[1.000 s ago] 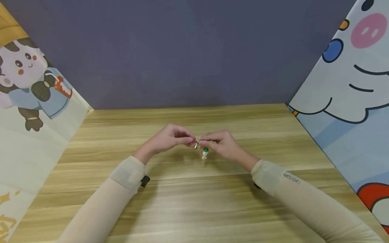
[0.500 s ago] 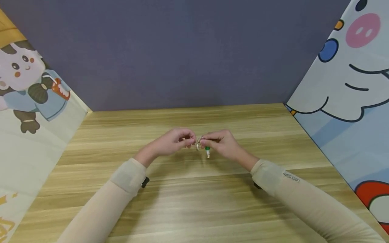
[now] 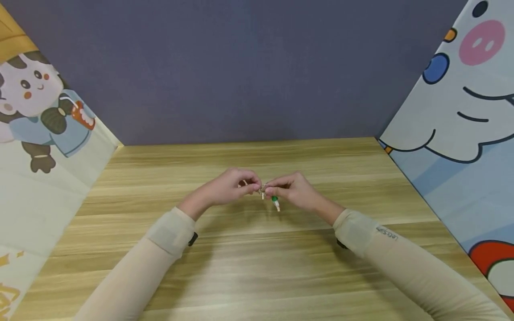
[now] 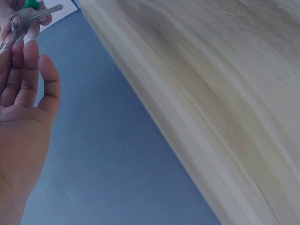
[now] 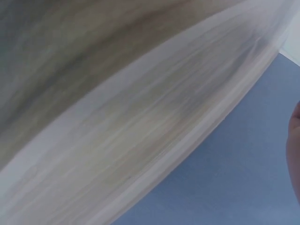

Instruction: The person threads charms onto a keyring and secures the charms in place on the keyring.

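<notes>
Both hands meet over the middle of the table, with a small metal key ring point(image 3: 263, 188) between their fingertips. My left hand point(image 3: 232, 186) pinches its left side with thumb and fingers. From the other side, my right hand point(image 3: 295, 191) grips the ring between thumb and forefinger. A silver key point(image 4: 35, 15) hangs off the ring and shows at the top corner of the left wrist view. Below the right fingertips dangles a small green-topped white charm point(image 3: 275, 203). In the right wrist view, only an edge of the right hand point(image 5: 294, 150) appears.
The wood-grain table point(image 3: 257, 267) spreads under both arms. A dark blue-grey panel point(image 3: 249, 71) rises along its far edge. Cartoon-printed panels flank it, at left point(image 3: 72, 187) and at right point(image 3: 449, 178).
The left fingertips have drawn back slightly, then come close to the right ones again. The charm has swung a little to the right under the right hand.
</notes>
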`<state>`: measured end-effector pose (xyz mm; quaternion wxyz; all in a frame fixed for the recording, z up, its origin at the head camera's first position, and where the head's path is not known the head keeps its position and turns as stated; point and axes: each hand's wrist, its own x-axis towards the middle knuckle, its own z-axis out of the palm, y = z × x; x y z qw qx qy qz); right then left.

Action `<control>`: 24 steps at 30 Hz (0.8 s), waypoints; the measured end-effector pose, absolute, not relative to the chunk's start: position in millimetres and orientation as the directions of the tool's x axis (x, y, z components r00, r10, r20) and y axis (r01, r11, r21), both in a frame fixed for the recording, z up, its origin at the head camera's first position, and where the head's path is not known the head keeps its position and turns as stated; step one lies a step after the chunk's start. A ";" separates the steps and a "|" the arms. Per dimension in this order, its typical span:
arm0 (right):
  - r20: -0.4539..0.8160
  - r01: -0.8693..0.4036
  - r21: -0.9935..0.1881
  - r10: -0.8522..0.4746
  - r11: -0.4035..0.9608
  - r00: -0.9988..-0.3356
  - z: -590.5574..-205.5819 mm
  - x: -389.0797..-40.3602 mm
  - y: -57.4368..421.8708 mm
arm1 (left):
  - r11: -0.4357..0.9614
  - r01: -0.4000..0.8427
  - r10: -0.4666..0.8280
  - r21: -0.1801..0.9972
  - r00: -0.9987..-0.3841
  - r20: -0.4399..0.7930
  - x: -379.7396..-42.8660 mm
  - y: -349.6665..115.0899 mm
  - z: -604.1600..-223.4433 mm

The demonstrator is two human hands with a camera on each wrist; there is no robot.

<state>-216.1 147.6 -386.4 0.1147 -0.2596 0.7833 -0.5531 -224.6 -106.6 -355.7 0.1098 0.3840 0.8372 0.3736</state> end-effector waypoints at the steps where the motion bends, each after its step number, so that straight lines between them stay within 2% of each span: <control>1: 0.096 -0.262 -0.932 -0.526 0.251 -0.845 -386.4 -216.0 147.7 | 0.426 0.556 0.721 0.714 -0.685 0.103 -224.6 -106.6 -356.0; 5: 0.074 -0.220 -0.947 -0.507 0.235 -0.859 -385.7 -215.7 147.0 | 0.420 0.565 0.709 0.711 -0.693 0.132 -225.1 -106.8 -358.5; 10: 0.096 -0.246 -0.941 -0.511 0.234 -0.854 -384.8 -216.4 145.9 | 0.419 0.578 0.680 0.700 -0.711 0.180 -225.5 -105.0 -360.8; 18: 0.090 -0.233 -0.927 -0.429 0.294 -0.899 -382.4 -217.5 140.4 | 0.420 0.453 0.554 0.787 -0.814 0.173 -224.6 -103.0 -364.9; 24: 0.084 -0.212 -0.925 -0.375 0.315 -0.923 -384.2 -219.3 137.2 | 0.432 0.445 0.524 0.784 -0.832 0.183 -224.4 -103.0 -368.4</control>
